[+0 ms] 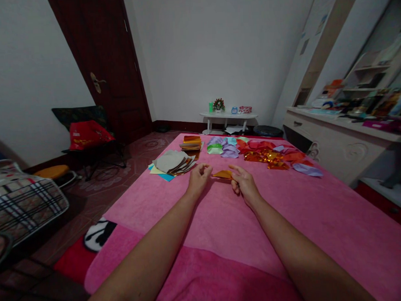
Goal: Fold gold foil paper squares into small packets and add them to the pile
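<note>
A folded piece of gold paper [223, 174] is held up just above the pink blanket. My right hand [244, 183] grips its right end between thumb and fingers. My left hand [199, 180] is beside the paper's left tip, its fingers drawn together in a pinch; whether anything sits between them I cannot make out. Left of that hand lies a fanned stack of grey-backed paper sheets [173, 162], with blue and yellow sheets [162, 173] under it. Behind is a pile of gold and brown sheets [191, 144].
Folded purple and green papers [224, 147] lie ahead, with red and shiny orange ones [269, 156] to their right. The pink blanket [229, 219] covers the surface under my arms. Farther off are a small white table [228, 115], a white cabinet [331, 139] and a folding chair [82, 115].
</note>
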{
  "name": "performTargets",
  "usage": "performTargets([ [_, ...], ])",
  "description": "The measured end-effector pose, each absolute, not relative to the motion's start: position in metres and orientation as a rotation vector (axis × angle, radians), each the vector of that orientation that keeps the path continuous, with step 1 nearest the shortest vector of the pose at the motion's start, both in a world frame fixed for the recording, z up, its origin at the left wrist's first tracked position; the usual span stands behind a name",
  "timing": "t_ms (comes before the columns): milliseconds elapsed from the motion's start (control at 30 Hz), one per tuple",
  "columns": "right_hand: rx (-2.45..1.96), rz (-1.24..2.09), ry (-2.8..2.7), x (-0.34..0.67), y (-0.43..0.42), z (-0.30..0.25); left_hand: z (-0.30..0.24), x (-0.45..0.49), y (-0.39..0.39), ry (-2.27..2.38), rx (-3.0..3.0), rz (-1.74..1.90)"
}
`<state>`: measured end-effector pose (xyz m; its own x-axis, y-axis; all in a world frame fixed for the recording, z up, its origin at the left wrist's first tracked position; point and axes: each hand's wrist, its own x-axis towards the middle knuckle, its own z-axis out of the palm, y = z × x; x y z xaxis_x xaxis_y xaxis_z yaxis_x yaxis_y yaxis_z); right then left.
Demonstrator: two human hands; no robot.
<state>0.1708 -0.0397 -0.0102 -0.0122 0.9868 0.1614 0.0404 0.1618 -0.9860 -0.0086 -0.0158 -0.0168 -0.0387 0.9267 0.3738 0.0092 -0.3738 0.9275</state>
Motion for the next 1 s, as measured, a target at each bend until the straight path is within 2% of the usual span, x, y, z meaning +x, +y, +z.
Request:
performTargets([
  [133, -1.096, 1.093, -1.291, 0.171, -0.041, -0.01, -0.014, 0.0, -0.023, 0.896, 1.578, 1.374],
  [500, -1.109, 1.059, -1.381, 0.168, -0.047, -0.006, -0.014, -0.001, -0.024, 0.852, 1.597, 1.292],
  [1000, -1.415, 0.64, -1.408, 0.169, -0.032, -0.024, -0.021, -0.003, -0.016, 1.29, 1.824, 1.291],
])
